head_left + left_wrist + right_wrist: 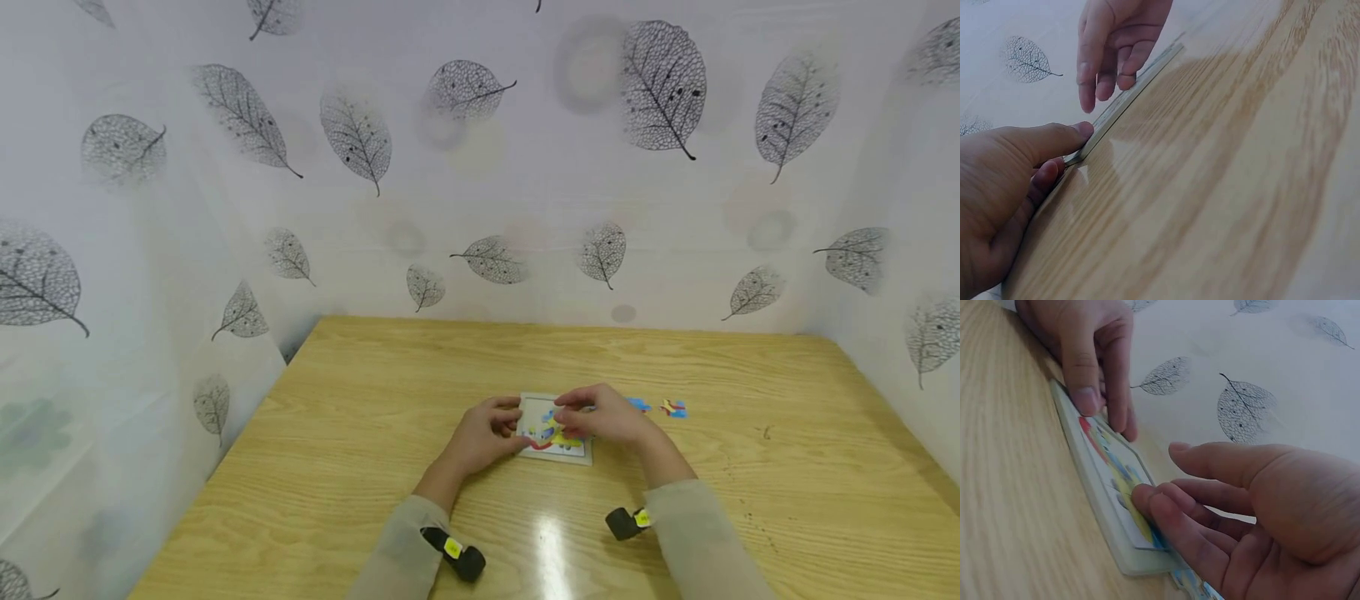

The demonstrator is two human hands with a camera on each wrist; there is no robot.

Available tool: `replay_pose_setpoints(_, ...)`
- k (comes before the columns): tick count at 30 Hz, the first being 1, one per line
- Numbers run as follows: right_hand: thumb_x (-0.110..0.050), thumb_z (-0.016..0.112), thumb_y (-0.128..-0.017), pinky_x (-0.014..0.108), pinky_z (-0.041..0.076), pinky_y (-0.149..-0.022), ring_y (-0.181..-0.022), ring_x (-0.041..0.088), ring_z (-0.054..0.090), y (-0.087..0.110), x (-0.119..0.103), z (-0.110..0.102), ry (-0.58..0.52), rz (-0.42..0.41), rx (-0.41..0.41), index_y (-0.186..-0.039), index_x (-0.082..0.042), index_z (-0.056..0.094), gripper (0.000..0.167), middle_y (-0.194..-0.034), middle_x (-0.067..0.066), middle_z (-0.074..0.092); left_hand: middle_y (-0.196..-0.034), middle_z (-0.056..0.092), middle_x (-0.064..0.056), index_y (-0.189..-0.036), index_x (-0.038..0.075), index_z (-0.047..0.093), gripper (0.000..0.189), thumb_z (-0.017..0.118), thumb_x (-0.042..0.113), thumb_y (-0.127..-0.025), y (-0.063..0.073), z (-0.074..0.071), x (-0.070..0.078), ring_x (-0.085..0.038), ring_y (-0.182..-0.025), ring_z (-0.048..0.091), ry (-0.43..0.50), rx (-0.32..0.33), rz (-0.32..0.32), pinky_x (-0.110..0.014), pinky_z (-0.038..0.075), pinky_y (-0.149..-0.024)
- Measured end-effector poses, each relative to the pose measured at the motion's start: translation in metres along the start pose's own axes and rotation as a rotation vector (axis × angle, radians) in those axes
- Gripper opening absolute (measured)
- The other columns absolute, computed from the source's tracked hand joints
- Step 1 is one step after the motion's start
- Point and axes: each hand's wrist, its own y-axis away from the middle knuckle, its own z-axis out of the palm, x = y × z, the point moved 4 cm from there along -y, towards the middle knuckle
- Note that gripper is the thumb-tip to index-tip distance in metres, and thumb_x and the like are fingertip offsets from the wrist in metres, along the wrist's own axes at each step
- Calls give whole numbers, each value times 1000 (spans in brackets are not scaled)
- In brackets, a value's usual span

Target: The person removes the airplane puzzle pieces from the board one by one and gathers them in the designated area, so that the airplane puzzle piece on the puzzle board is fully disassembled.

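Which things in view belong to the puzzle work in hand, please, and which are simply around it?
Belongs to the job:
- puzzle board, partly covered by a coloured picture
- loose puzzle pieces to its right

Just around it:
- wooden table underneath
- leaf-patterned covering behind
- black wrist cameras, worn rather than handled

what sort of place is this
Likely a screened-off tabletop workspace, though the wider room is out of view: leaf-print sheeting rises behind and on both sides of a wood-grain table, with a puzzle board and loose pieces there.
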Motion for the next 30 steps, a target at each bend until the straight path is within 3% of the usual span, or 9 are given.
replay_pose_setpoints(12,-18,61,-100,29,52,-67,-72,15,62,-4,-1,7,162,19,13,-127,4,64,35,-88,7,69,-140,59,-5,-126,2,69,48,82,21,-84,0,-1,4,-7,-87,59,-1,-7,-4,-19,51,-76)
replay_pose_setpoints(16,-16,60,-100,29,52,-66,-71,15,62,-3,-2,8,146,14,13,-125,4,63,32,-88,9,67,-138,60,-5,-125,2,69,47,83,20,-83,1,-1,4,-7,-86,59,6,-4,2,-18,51,-75)
replay_pose_setpoints(24,-8,64,-96,33,61,-73,-77,19,69,-4,-3,4,-21,39,92,-115,7,63,25,-90,13,60,-134,62,-7,-128,1,67,50,83,16,-83,1,-1,5,-7,-86,60,18,-3,-1,-18,52,-75)
replay_pose_setpoints(30,-12,71,-92,27,56,-64,-74,16,64,2,-4,-3,56,45,137,-102,1,68,16,-90,9,62,-135,61,-7,-128,1,67,50,82,18,-83,4,0,2,-7,-87,59,28,-7,-17,-18,51,-75)
